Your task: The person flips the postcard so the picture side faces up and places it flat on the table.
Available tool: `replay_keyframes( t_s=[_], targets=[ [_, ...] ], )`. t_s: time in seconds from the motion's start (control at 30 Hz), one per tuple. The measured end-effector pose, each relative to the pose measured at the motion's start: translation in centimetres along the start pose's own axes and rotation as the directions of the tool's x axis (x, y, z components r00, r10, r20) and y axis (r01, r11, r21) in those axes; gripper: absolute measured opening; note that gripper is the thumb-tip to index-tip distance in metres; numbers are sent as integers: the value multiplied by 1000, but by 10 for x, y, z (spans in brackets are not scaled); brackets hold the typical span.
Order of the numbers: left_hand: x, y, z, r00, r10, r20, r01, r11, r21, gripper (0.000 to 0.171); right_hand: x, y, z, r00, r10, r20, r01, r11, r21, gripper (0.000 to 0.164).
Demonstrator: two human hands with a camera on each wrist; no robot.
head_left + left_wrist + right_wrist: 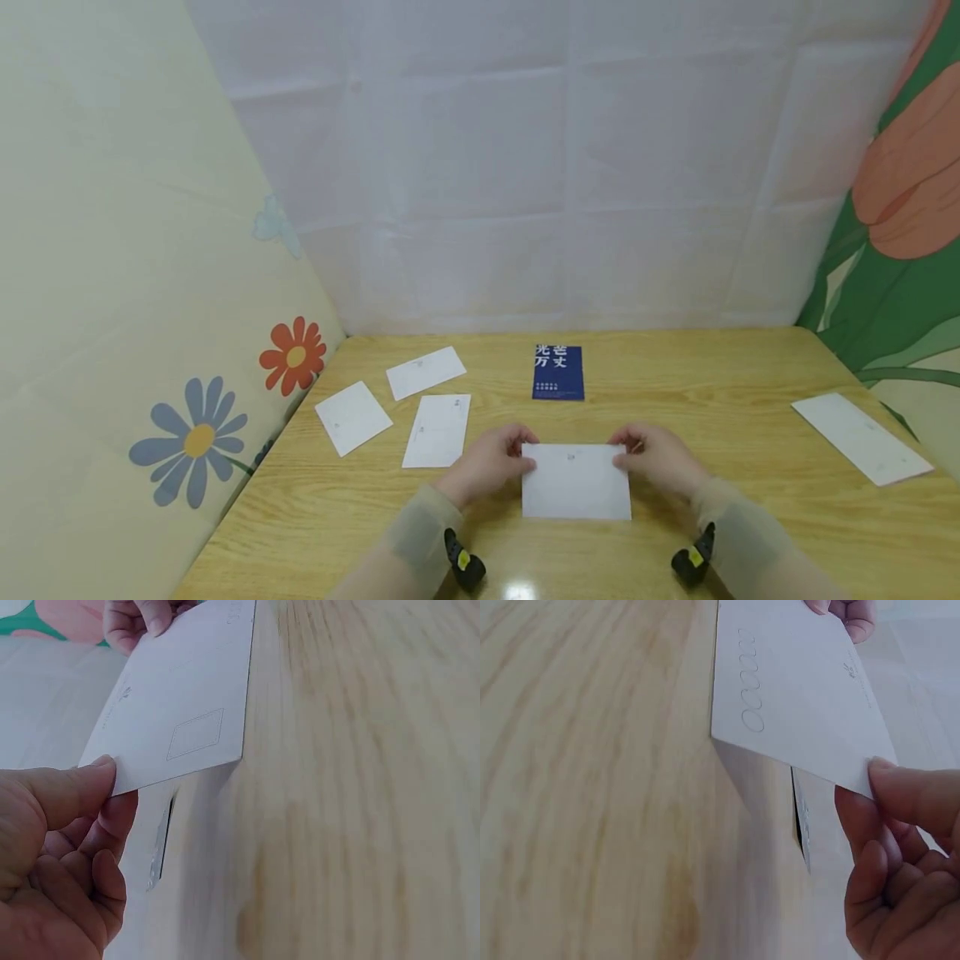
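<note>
A white postcard [576,483] is held between both hands near the front middle of the table. My left hand [491,462] pinches its far left corner, thumb on the upper face and fingers beneath. At the far right corner my right hand [660,458] pinches it the same way. The left wrist view shows a printed stamp box on the postcard [180,690]. A row of printed ovals runs along the postcard [795,690] in the right wrist view. The card is tilted, its far edge raised off the wood and its near edge lower.
Beyond the hands lies a dark blue card [558,383] with white characters. Left of it are three white cards, one square [352,421], one at the back [426,372] and one nearer [437,432]. Another white card [862,437] lies at the table's [712,375] right side.
</note>
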State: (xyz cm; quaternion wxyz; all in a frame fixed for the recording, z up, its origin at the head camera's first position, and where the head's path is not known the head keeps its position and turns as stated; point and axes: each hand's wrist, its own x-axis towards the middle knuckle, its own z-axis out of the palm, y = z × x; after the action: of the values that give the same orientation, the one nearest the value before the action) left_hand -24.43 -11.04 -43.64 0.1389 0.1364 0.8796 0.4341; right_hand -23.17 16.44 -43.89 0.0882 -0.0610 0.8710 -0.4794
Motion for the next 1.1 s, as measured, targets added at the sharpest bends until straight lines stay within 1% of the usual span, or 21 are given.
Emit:
replay_keyframes(
  t_s=[0.17,0.27,0.43,0.6,0.73,0.8,0.93,1.1],
  targets=[
    [0,4,-4,1000,3,-11,-3,1000,4,20,-1,-6,-3,999,-32,-12,32,999,-8,16],
    [0,5,-6,1000,16,-20,-16,1000,4,19,-1,-9,-4,998,-58,-24,57,998,-24,15],
    [1,8,-8,996,75,-50,-74,997,34,18,-3,-12,-8,994,-108,-32,107,994,-39,15],
    [2,12,-9,992,105,-66,-102,994,42,17,-3,-17,-11,993,-116,-39,114,992,-57,13],
    [2,13,-11,991,109,-74,-104,992,69,17,-4,-20,-12,990,-128,-52,123,989,-86,14],
    [3,14,-12,992,103,-77,-96,992,81,17,-4,-21,-12,988,-143,-61,137,986,-99,14],
    [4,16,-13,990,116,-82,-108,990,96,15,-3,-21,-11,981,-179,-79,168,977,-129,12],
    [4,18,-14,980,173,-97,-159,977,141,10,-2,-21,-10,969,-226,-100,208,965,-161,11]
  ],
)
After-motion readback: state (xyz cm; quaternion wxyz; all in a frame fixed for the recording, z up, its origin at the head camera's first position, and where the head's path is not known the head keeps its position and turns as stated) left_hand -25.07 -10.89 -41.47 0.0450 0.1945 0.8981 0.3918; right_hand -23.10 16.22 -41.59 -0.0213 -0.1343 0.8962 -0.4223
